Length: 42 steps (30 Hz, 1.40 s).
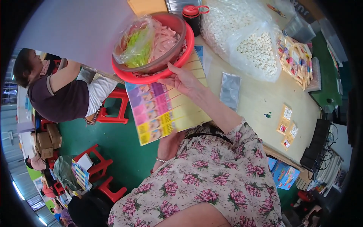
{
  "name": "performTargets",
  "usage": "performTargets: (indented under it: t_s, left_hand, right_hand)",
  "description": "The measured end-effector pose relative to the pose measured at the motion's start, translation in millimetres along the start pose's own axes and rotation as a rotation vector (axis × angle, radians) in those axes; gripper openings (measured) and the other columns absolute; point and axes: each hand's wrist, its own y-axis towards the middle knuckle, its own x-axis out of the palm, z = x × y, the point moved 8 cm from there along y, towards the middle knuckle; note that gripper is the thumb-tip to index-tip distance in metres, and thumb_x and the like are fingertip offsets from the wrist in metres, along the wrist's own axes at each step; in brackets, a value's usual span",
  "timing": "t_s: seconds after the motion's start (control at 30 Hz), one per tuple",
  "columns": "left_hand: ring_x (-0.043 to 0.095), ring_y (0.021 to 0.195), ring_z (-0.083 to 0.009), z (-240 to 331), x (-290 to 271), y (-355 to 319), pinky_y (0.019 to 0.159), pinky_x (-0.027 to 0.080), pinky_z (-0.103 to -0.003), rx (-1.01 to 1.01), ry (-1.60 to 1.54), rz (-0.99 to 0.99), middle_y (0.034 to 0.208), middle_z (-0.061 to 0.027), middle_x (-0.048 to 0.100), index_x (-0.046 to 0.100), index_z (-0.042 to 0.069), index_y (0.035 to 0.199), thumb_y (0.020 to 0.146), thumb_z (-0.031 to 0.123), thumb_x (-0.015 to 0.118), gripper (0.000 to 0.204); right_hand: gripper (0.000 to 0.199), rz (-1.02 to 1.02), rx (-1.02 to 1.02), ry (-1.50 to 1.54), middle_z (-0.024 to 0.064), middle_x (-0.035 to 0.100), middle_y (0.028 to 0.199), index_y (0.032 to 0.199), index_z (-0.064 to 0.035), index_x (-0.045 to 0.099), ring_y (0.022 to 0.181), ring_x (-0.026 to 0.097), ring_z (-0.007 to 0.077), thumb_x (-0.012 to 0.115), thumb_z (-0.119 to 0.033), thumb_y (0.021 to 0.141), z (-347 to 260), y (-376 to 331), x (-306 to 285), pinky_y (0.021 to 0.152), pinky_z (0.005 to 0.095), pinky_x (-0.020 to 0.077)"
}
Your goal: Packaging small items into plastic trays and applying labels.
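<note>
My right hand (181, 79) had its fingers clamped on the red basin's (151, 77) rim; pink strips (164, 39) and a green-filled bag (138, 45) lay above them. Left hand (170, 145): fingers hidden, cannot tell.

Pinched at its upper edge under the right hand's fingertips (177, 77): a printed card sheet (166, 109), rectangular, purple, pink and yellow blocks down one side, pale yellow ruled lines on the rest. Just right of those fingers, flat on the table: a silvery foil pouch (230, 90). Further right and above: two clear plastic bags of small white pieces (253, 49). Beyond these, at the far right: a heap of small yellow-and-red printed cards (297, 60). Well below the fingers to the right: a few loose small packets (287, 126), yellow with white and red. Under the table edge: blue printed boxes (283, 174)
</note>
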Motion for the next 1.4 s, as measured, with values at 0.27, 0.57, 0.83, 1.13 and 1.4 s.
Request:
performTargets:
  t_s: [0.27, 0.57, 0.83, 1.13, 1.4]
  left_hand:
    - [0.058, 0.083, -0.011, 113, 4, -18, 0.071, 0.046, -0.024, -0.052, 0.964, -0.377, 0.088, -0.0084, 0.065, 0.064, 0.001, 0.083, 0.091, 0.029, 0.049, 0.033]
    - [0.055, 0.067, -0.0085, 117, -108, 104, 0.061, 0.043, -0.022, -0.05, 0.585, 0.263, 0.079, -0.0032, 0.063, 0.06, 0.003, 0.088, 0.086, 0.025, 0.059, 0.023]
    - [0.05, 0.072, -0.0072, 137, -74, 6, 0.063, 0.043, -0.021, 0.875, 0.465, 0.489, 0.081, -0.0008, 0.056, 0.05, 0.003, 0.084, 0.088, 0.013, 0.056, 0.013]
    - [0.058, 0.088, -0.0157, 69, -80, -10, 0.07, 0.051, -0.028, 0.729, 0.295, 0.519, 0.1, -0.0066, 0.056, 0.045, 0.002, 0.103, 0.092, 0.02, 0.048, 0.021]
    - [0.055, 0.103, -0.0233, 27, -1, -16, 0.081, 0.051, -0.035, 0.068, -0.23, 0.098, 0.118, -0.0136, 0.05, 0.039, 0.0, 0.124, 0.091, 0.012, 0.048, 0.036]
  right_hand:
    - [0.037, -0.031, -0.005, -0.003, 0.0222, 0.057, 0.104, 0.114, 0.0036, 0.043, 0.091, 0.061, 0.0305, 0.052, -0.022, 0.089, -2, -3, -8, 0.077, 0.0349, 0.0559]
    - [0.03, 0.021, 0.02, -0.01, 0.0195, 0.059, 0.101, 0.111, 0.0029, 0.046, 0.085, 0.063, 0.0282, 0.048, -0.02, 0.091, 3, 0, -2, 0.07, 0.0349, 0.0578]
    - [0.031, -0.023, -0.017, 0.078, 0.0197, 0.059, 0.103, 0.111, 0.0, 0.047, 0.088, 0.062, 0.0288, 0.054, -0.02, 0.088, -13, 4, 5, 0.075, 0.0377, 0.056]
    - [0.032, -0.015, 0.026, 0.008, 0.018, 0.059, 0.103, 0.111, -0.0009, 0.047, 0.091, 0.062, 0.0251, 0.054, -0.022, 0.088, 0, -3, -1, 0.076, 0.0349, 0.0552]
    - [0.031, -0.067, 0.11, -0.153, 0.0156, 0.059, 0.102, 0.109, 0.0007, 0.048, 0.087, 0.062, 0.0211, 0.054, -0.022, 0.089, 6, -37, -15, 0.078, 0.0308, 0.0522]
